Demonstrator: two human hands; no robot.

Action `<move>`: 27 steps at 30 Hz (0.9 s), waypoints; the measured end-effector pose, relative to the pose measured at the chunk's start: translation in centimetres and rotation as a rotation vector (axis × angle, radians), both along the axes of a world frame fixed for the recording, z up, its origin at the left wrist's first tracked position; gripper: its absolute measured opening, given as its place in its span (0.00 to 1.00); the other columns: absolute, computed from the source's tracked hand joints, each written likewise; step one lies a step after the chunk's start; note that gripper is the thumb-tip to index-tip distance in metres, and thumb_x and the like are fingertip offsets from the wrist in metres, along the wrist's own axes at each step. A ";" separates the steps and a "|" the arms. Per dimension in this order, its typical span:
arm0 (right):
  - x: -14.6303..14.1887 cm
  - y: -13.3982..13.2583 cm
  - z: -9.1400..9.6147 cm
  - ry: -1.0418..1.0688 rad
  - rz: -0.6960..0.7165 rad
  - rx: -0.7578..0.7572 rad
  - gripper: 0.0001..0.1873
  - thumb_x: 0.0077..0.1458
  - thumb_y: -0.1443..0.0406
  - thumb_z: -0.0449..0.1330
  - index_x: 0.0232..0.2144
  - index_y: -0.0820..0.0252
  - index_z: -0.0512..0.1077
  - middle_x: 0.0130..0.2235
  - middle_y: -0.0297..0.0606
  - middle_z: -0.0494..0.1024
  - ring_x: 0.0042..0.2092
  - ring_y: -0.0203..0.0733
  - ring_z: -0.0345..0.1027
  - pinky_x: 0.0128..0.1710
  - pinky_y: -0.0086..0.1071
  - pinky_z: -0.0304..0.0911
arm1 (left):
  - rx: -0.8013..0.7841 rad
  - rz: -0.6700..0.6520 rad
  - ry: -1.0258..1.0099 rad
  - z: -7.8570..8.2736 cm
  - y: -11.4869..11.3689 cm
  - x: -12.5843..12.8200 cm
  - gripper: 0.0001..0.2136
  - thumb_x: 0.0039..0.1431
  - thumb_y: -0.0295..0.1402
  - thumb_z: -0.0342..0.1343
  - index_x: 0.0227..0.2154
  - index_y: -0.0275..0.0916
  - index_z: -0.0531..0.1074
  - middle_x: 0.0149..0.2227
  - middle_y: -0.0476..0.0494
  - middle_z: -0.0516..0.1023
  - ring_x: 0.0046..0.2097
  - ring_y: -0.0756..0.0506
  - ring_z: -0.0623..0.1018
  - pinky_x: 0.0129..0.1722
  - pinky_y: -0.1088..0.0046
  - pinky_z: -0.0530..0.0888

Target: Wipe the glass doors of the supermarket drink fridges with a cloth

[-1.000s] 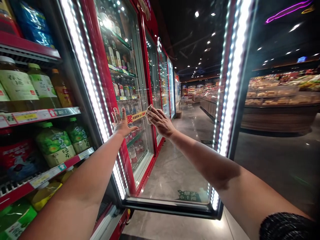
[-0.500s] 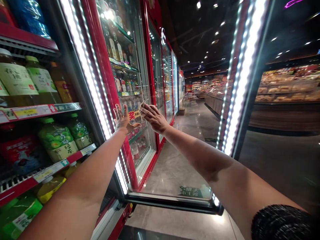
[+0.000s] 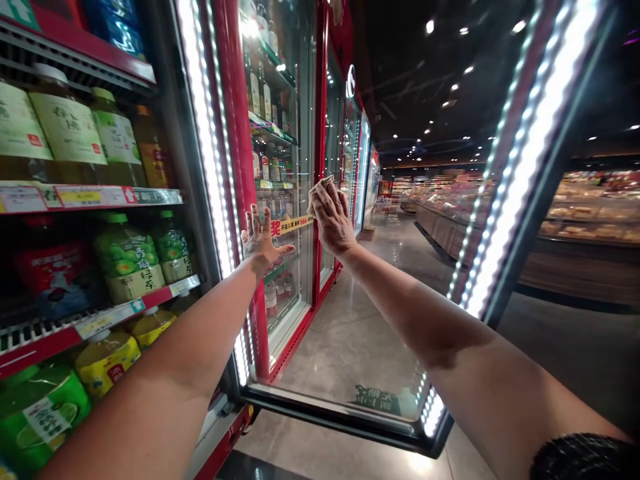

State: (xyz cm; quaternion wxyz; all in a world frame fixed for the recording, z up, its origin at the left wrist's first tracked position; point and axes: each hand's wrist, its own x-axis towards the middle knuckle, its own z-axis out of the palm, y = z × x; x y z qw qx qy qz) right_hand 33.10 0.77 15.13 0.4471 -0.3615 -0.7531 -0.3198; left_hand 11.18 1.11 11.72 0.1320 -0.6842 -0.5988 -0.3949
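Note:
An open glass cooler door with bright LED strips down both sides stands in front of me. My left hand is flat against its pane near the left strip, fingers spread, holding nothing. Toward the middle of the glass, my right hand presses a crumpled beige cloth to the surface. The cloth peeks out above and to the left of the fingers; the palm covers the rest.
On my left, cooler shelves carry bottled drinks, among them green tea bottles. Red-framed coolers line up beyond the pane. Across the shiny floor, a long wood-sided display counter holds packaged goods.
My right hand has slid the cloth to the right and slightly up across the glass. The left hand stays spread on the pane. The view has shifted a little left.

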 end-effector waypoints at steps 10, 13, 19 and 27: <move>-0.9 0.2 -0.6 -0.364 0.043 -0.049 0.31 0.67 0.74 0.47 0.69 0.55 0.60 0.72 0.38 0.58 0.75 0.45 0.42 0.75 0.51 0.42 | -0.005 -0.008 -0.003 -0.1 -0.9 0.2 0.61 0.49 0.57 0.67 0.75 0.43 0.33 0.76 0.34 0.36 0.76 0.31 0.36 0.72 0.43 0.48; -1.5 0.2 0.0 -0.272 -0.015 -0.026 0.33 0.66 0.74 0.46 0.70 0.55 0.58 0.73 0.39 0.57 0.76 0.45 0.39 0.75 0.52 0.41 | -0.011 -0.047 0.019 -0.5 -0.9 -0.8 0.57 0.52 0.52 0.67 0.75 0.41 0.37 0.76 0.33 0.38 0.76 0.31 0.38 0.73 0.46 0.47; -6.2 1.2 0.6 -0.215 -0.061 -0.062 0.33 0.64 0.75 0.46 0.70 0.59 0.58 0.74 0.42 0.52 0.76 0.46 0.33 0.75 0.53 0.37 | 0.004 -0.114 -0.019 -1.0 -0.7 -2.5 0.54 0.50 0.40 0.72 0.74 0.36 0.46 0.76 0.32 0.41 0.76 0.35 0.43 0.74 0.61 0.50; -7.6 1.5 -0.2 -0.593 0.126 -0.088 0.30 0.64 0.74 0.51 0.67 0.58 0.64 0.71 0.42 0.61 0.75 0.47 0.44 0.74 0.52 0.44 | 0.008 0.071 -0.260 -1.9 -0.3 -2.2 0.66 0.41 0.47 0.76 0.72 0.25 0.38 0.75 0.23 0.37 0.75 0.28 0.34 0.75 0.53 0.40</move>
